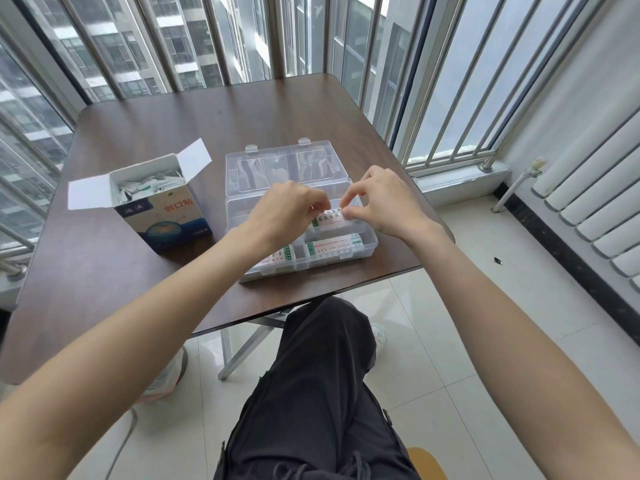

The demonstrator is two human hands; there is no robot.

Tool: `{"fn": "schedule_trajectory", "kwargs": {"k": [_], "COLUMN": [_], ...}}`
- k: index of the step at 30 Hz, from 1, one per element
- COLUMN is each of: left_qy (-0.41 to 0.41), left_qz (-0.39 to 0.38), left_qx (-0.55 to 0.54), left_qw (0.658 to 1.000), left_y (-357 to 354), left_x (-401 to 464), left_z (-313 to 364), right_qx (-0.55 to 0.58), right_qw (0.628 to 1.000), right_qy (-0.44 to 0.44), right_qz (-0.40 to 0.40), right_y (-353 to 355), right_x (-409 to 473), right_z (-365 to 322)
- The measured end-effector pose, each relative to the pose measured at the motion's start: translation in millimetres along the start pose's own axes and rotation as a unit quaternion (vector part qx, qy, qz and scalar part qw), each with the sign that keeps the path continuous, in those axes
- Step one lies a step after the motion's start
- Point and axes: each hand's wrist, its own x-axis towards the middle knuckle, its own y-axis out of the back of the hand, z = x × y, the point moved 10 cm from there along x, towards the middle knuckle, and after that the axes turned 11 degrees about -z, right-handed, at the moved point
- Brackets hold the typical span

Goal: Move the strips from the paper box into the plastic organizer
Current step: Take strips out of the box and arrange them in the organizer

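A white strip [330, 216] with red and green print is held over the far right compartment of the clear plastic organizer [370, 242], pinched at each end. The left hand [287, 213] has its fingers curled down onto the strip's left end; the right hand [377, 199] nips the right end between thumb and forefinger, the other fingers bent loosely. More strips already lie in the two near compartments [334, 249], flat and side by side. The organizer's lid [285, 171] is thrown back flat on the table behind it.

Just left of the organizer stands the paper box [166, 216], blue and white, its flaps open and a bunch of strips [149, 185] sticking up inside. Both sit on a dark brown table [138, 126] by a barred window [207, 39]. The person's dark trousers [322, 393] show below the table edge, and a white radiator [595, 209] runs along the right wall.
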Motion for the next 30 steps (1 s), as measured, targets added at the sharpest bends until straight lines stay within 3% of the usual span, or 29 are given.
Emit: {"fn": "schedule_trajectory", "kwargs": {"k": [5, 12, 16, 19, 23, 30], "left_qy": [0.006, 0.040, 0.043, 0.045, 0.031, 0.047], "left_qz": [0.045, -0.039, -0.101, -0.100, -0.092, -0.090], "left_qx": [0.023, 0.091, 0.043, 0.021, 0.102, 0.056], "left_qw": [0.999, 0.994, 0.993, 0.994, 0.990, 0.993], "left_y": [10.3, 0.3, -11.0, -9.2, -10.3, -7.3], "left_x": [-4.7, 2.4, 6.3, 6.1, 5.2, 9.6], "left_z": [-7.1, -16.0, -19.6, -23.3, -18.6, -20.8], "right_qx": [-0.037, -0.027, -0.026, -0.024, -0.037, -0.033], "right_qw": [0.999, 0.999, 0.996, 0.995, 0.994, 0.992], "right_qy": [0.009, 0.028, 0.027, 0.040, 0.051, 0.069], "right_qz": [-0.008, -0.028, -0.079, -0.085, -0.094, -0.102], "right_y": [-5.2, -3.6, -12.9, -11.5, -11.2, -11.1], "right_x": [4.1, 6.6, 11.2, 12.4, 13.0, 14.4], "right_z": [-10.8, -13.0, -11.4, -13.7, -15.1, -21.7]}}
